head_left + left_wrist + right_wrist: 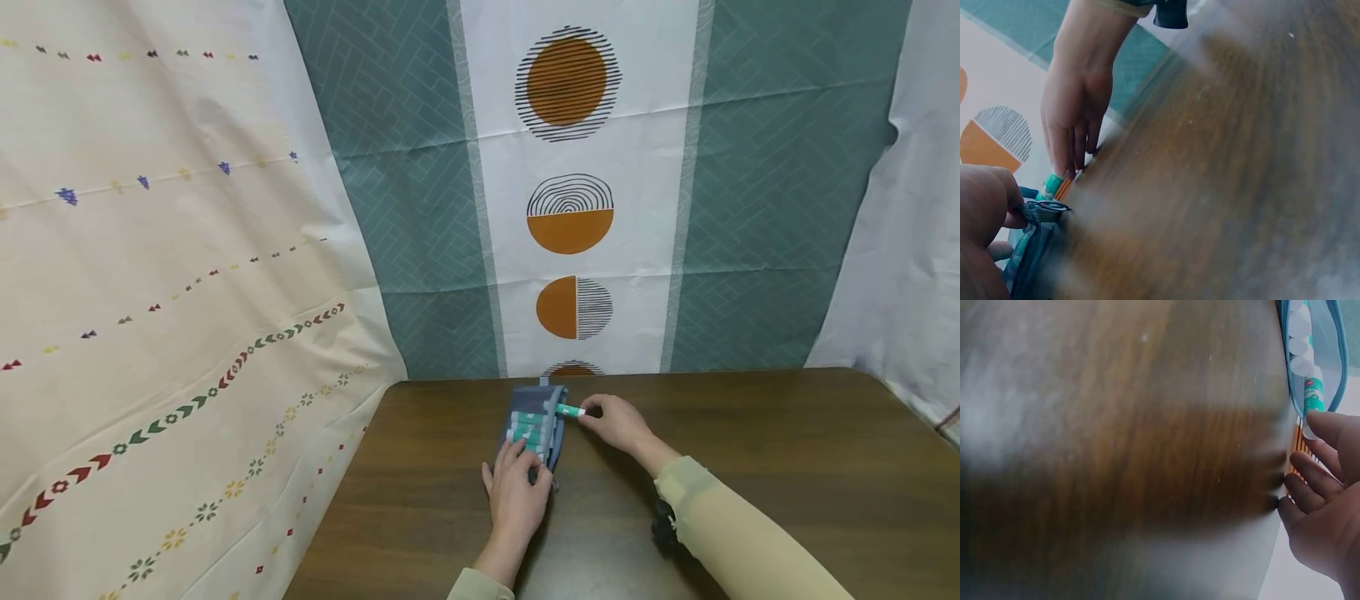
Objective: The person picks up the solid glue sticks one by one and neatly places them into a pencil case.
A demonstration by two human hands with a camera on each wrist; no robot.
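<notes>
A dark blue-grey zip pouch (531, 399) lies near the table's back edge, with several green-and-white tubes (528, 427) showing inside it. My left hand (517, 493) rests over the pouch's near end. In the left wrist view its thumb and finger pinch the pouch edge (1038, 215) by the zip. My right hand (618, 427) pinches the outer end of one small green-and-white tube (572, 411), held between thumb and forefinger. In the right wrist view this tube (1314, 394) sits at the pouch's mouth, beside the white ends of other tubes (1300, 347).
The brown wooden table (750, 467) extends to both sides of the pouch. Behind it hangs a green-and-white curtain (592, 167) with orange circles. A cream patterned cloth (187, 292) hangs along the left side. A black device (663, 527) is strapped under the right forearm.
</notes>
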